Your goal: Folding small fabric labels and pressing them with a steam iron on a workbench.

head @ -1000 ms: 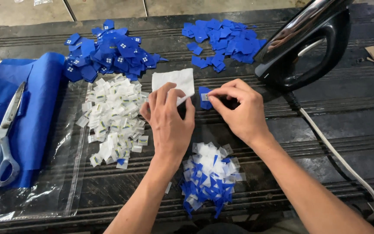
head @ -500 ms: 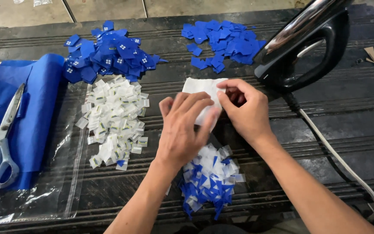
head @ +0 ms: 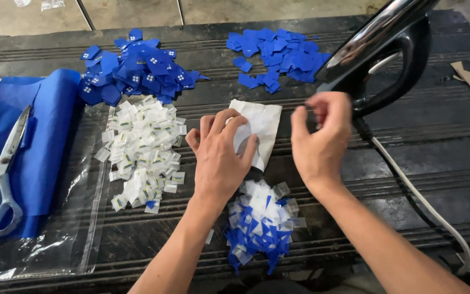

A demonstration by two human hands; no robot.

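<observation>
**Hands at the white cloth, with the iron close by**

Taking the white cloth [head: 259,128] as the landmark: nearest the camera, just below it, lies a mixed heap of blue and white scraps [head: 260,224], between the two forearms. The left hand [head: 221,158] lies flat on the cloth's left half, fingers spread and pressing down, gripping nothing. The right hand [head: 319,141] is lifted just to the right of the cloth, thumb and fingertips drawn together in a pinch; whether it holds a small piece I cannot tell, since the hand is blurred.

The cloth sits at the middle of the dark ribbed table [head: 420,163]. It is a rough rectangle, with its long axis running from near to far and leaning slightly rightward; its far edge points towards the blue pile at the back.

To the left of the cloth spreads a pile of white labels [head: 142,149], and further left a blue fabric sheet [head: 39,136] with scissors [head: 1,185] on it. Beyond the cloth lie two piles of blue labels, one far left [head: 137,68] and one far right [head: 278,54]. The iron [head: 387,49] stands right of the cloth, just past the right hand, its cord [head: 420,198] trailing towards the camera.

Risks, as I judge them: the raised right hand is very near the iron, and a careless sweep could brush its plate, a burn if it is hot. An elbow could catch the cord and drag the iron. A sliding left hand could push the cloth into the scrap heap and scatter it.
</observation>
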